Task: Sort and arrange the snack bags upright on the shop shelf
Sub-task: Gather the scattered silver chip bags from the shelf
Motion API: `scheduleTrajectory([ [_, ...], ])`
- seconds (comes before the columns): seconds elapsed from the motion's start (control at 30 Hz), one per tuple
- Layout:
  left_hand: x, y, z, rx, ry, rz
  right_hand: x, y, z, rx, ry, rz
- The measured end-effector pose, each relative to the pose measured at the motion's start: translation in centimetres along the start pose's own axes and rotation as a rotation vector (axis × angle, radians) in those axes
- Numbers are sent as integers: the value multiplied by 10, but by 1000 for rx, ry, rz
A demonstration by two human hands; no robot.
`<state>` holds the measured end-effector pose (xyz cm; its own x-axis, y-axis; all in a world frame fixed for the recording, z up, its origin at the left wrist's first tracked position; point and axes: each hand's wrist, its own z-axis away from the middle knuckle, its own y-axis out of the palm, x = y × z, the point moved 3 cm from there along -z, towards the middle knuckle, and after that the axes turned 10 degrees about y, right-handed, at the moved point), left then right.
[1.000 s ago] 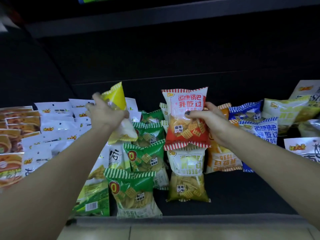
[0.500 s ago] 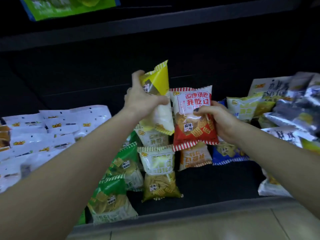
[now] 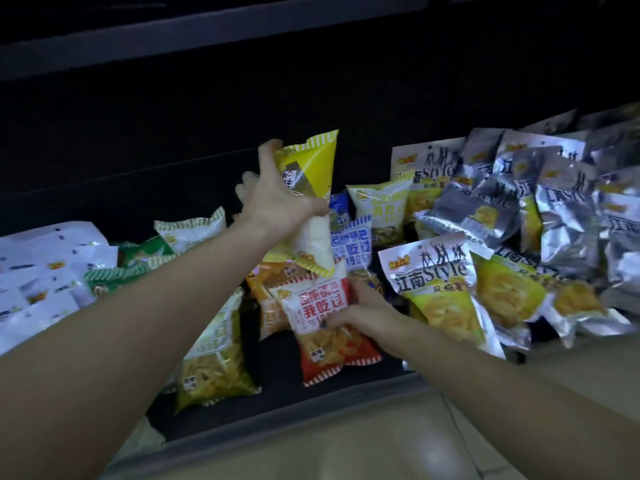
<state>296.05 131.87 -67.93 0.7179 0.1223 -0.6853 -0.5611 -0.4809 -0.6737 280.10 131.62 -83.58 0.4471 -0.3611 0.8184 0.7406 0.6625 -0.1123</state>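
- Since half a second earlier, right hand (image 3: pixel 367 318) had dropped with the red snack bag (image 3: pixel 323 327) from raised, about level with the left hand's bag, to low near the shelf front; view had panned right, bringing the silver bags (image 3: pixel 561 216) further into frame.
- Left hand (image 3: pixel 277 206) remained raised, its grip closed round the yellow-and-white bag (image 3: pixel 310 188) at mid-length. Bag's long axis ran near vertical, yellow end up, tilted slightly right at the top.
- Right hand's grip was closed on the red snack bag's right side, thumb over the printed face. Its long axis ran from upper left to lower right, red-striped bottom seam toward the shelf lip (image 3: pixel 311 407).
- Key relation: red bag lay directly below the yellow-and-white bag, the two nearly touching at the lower seam of the upper one. Right hand was nearer the shelf floor; left hand was higher and further back.
- Judgement: red bag looked about to be set down in the dark gap just right of the olive-yellow bag (image 3: pixel 214 368), and needed tipping back to stand upright.
- Blur on the red bag; exact contact with the shelf could not be told.
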Motion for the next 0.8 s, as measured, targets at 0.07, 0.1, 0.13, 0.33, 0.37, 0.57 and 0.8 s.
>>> scheduleTrajectory([
  [0.07, -8, 18, 1, 16, -3, -16, -1, -3, -4, 28, 6, 11],
  [0.1, -11, 26, 2, 25, -13, -21, -1, -7, -6, 53, 25, 35],
  [0.13, -12, 34, 3, 35, -29, -33, -1, -12, -6, 85, 49, 74],
  [0.33, -23, 59, 7, 82, -129, -89, 30, -73, 1, 54, 7, 69],
  [0.37, -26, 60, 7, 86, -139, -90, 38, -84, 4, 57, -21, 10],
  [0.57, -45, 65, -5, 92, -132, -119, 85, -112, 18, 252, -150, -119],
  [0.8, -45, 79, -23, 208, -105, 124, 91, -121, 3, 0, -103, -43],
])
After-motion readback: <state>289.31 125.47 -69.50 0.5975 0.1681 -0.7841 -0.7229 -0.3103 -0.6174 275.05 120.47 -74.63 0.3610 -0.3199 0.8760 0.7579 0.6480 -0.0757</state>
